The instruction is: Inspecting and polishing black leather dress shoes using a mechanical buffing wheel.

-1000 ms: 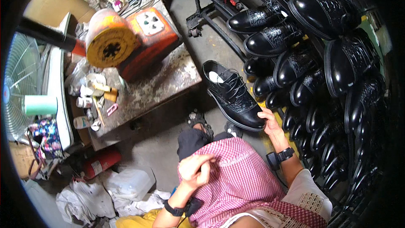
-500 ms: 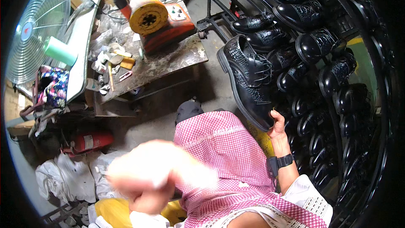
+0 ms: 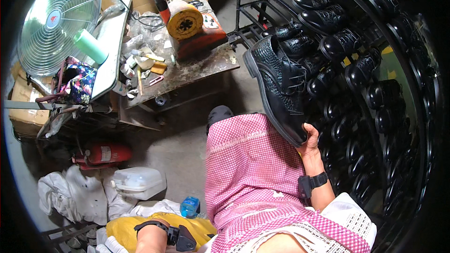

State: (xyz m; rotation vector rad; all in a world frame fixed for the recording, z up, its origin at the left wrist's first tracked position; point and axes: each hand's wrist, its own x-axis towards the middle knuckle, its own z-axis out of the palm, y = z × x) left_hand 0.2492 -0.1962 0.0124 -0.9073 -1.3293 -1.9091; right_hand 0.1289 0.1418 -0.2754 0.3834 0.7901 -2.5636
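A black lace-up leather dress shoe [image 3: 281, 86] with crocodile-textured panels hangs in front of me, its heel up and toe pointing down toward me. My right hand [image 3: 310, 140] grips it at the toe, thumb along the edge; the other fingers are mostly behind the shoe. A black band circles that wrist. Of my left arm only a piece of forearm [image 3: 151, 239] with a black strap shows at the lower edge; the left hand itself is out of the picture. A pink checked apron [image 3: 253, 159] covers my lap below the shoe.
A black rack [image 3: 370, 0] of similar shoes fills the right side. Ahead stands a cluttered workbench [image 3: 201, 77] with an orange machine [image 3: 201, 42]. At left are a fan [image 3: 61, 18], a red fire extinguisher [image 3: 108, 153], a white jug [image 3: 139, 182] and a blue bottle [image 3: 190, 207].
My left hand, blurred over my lap before, has drawn back out of the picture, uncovering the jug and bottle. The right hand still holds the shoe. The view has shifted slightly.
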